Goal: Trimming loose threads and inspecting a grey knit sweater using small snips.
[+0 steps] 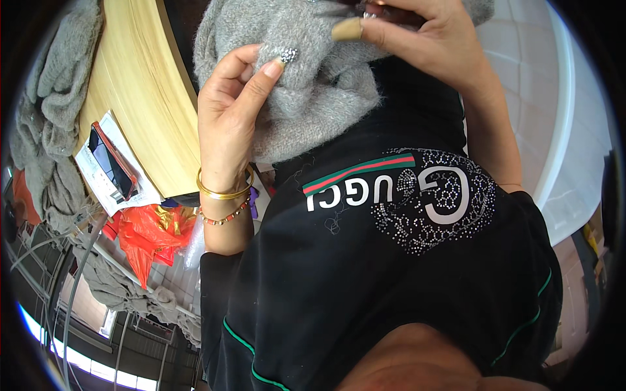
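A grey fuzzy knit garment (306, 107) lies bunched in my lap, at the top of the view. My left hand (235, 98) pinches a fold of it between thumb and fingers. A small silver glittery spot (289, 55) shows at those fingertips; whether it belongs to the knit I cannot tell. Above the garment's right side is my right hand (437, 39), its fingers closed around a dark, blurred object (398, 14) partly cut off by the upper edge. A tan cover (347, 29) sits on the right thumb's tip.
To the left stands a pale wooden table (140, 78), with a phone (114, 159) on papers (124, 133) and more grey knits (65, 85). Below it lies a red plastic bag (150, 238). A large white plastic tub (554, 130) curves along the right.
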A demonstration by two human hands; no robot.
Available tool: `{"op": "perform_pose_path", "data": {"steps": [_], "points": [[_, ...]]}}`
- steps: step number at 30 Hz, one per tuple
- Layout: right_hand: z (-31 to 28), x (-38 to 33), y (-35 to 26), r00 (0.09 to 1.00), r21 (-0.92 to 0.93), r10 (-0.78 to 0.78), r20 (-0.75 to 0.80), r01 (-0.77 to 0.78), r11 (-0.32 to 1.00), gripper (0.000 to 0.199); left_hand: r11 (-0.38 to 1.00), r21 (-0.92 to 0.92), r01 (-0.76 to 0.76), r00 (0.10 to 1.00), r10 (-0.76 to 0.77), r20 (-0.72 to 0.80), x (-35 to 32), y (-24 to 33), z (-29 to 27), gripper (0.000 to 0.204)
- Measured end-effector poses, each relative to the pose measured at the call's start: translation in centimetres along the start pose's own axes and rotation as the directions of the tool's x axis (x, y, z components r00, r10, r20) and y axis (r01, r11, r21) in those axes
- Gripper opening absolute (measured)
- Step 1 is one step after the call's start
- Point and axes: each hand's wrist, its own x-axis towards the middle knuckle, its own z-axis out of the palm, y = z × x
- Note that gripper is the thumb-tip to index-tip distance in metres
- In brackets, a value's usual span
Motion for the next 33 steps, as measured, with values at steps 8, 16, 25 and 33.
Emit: {"op": "perform_pose_path", "data": {"steps": [8, 16, 25, 33], "points": [[1.8, -0.8, -0.4, 0.99, 0.188, -0.065, 0.126, 0.04, 0.981, 0.046, 0.995, -0.025, -0.1, 0.995, 0.1, -0.027, 0.0, 0.1, 0.6, 0.024], [2.1, -1.0, -0.1, 0.983, 0.294, -0.097, 0.158, 0.047, 0.955, 0.045, 0.989, -0.061, -0.136, 0.991, 0.136, 0.001, -0.1, -0.3, 0.0, 0.026], [2.9, -1.1, 1.2, 0.971, 0.186, -0.17, 0.168, 0.138, 0.973, 0.039, 0.996, 0.017, -0.087, 0.996, 0.087, -0.024, 0.4, 0.2, 0.5, 0.029], [-1.6, -1.2, 1.5, 0.989, 0.11, -0.146, 0.025, 0.142, 0.984, 0.033, 0.981, 0.168, -0.098, 0.995, 0.101, -0.008, -0.3, 0.7, 0.4, 0.026]]}}
